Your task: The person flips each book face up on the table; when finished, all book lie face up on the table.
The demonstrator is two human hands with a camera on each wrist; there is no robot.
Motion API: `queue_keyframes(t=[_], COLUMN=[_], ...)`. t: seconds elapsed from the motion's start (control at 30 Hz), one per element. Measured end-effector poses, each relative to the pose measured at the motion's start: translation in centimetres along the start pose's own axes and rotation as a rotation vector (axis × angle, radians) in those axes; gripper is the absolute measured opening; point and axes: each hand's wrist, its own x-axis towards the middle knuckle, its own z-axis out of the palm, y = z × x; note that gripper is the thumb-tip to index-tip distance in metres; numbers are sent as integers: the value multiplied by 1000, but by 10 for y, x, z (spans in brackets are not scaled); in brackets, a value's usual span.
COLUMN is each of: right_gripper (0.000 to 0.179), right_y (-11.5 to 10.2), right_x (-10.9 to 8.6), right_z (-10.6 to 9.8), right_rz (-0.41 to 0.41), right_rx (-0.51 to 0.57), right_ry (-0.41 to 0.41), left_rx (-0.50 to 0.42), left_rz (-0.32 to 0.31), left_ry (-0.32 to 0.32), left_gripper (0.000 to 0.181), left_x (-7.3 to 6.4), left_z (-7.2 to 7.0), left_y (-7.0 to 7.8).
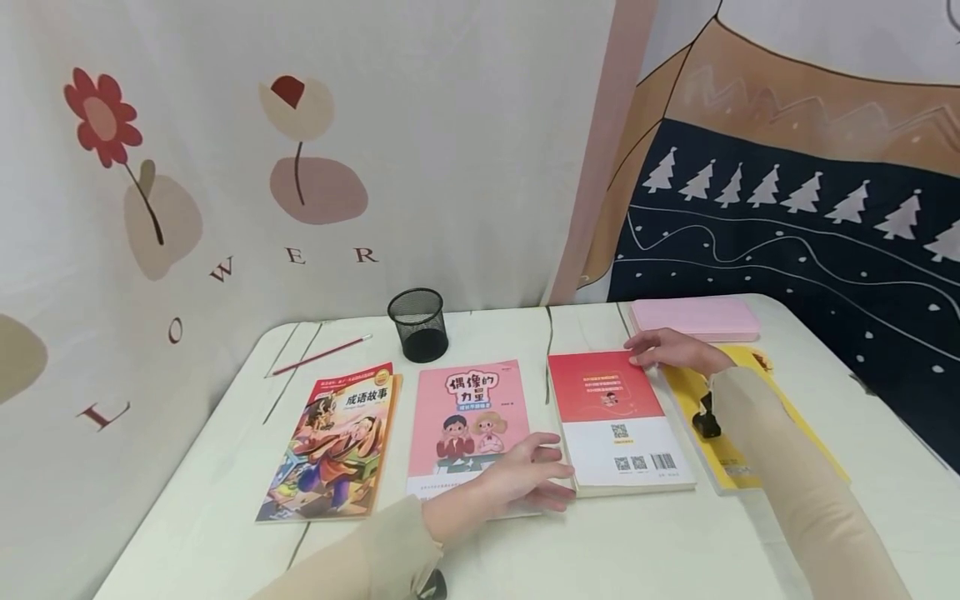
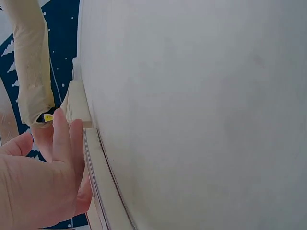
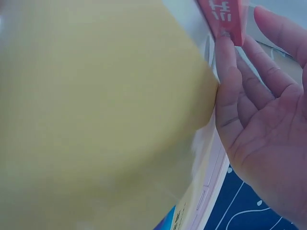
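Since the left grip point(image 1: 517, 481) and the right grip point(image 1: 678, 352) stand at diagonal corners, the red-and-white book point(image 1: 618, 421) lies flat on the tabletop point(image 1: 720, 550) between them, back cover up. Both are spread rather than pinching: the right one's fingertips meet the far right corner; the left one's straight fingers reach the near left edge, actual contact unclear, above the pink book point(image 1: 435, 417). Beneath the right sleeve is a yellow book point(image 1: 726, 462). The red-and-white one should handle as fairly light and stiff, its smooth cover perhaps slippery; opposite edges, squeezed together, look the safest hold against fanning pages.
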Motion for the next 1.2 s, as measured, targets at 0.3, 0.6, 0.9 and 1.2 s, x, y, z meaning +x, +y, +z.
queue_keyframes(t=[0.3,0.6,0.9,1.2], right_gripper=[52,52,42,39], right_y=[-5,-11,-4,1], right_x=[2,2,0,-8], right_z=[0,-2,-9,-16], right_rz=[-23,12,-148,-231], right_rx=[36,75,73,233], right_ry=[-39,-69,-144,-95], left_rx=[52,64,72,16], left_rz=[-10,-13,-16,-31], left_ry=[-49,-66,-68,-49], left_gripper=[51,53,48,56], left_x=[-1,0,0,2], left_z=[-3,-3,-2,-2], left_y=[0,1,1,1])
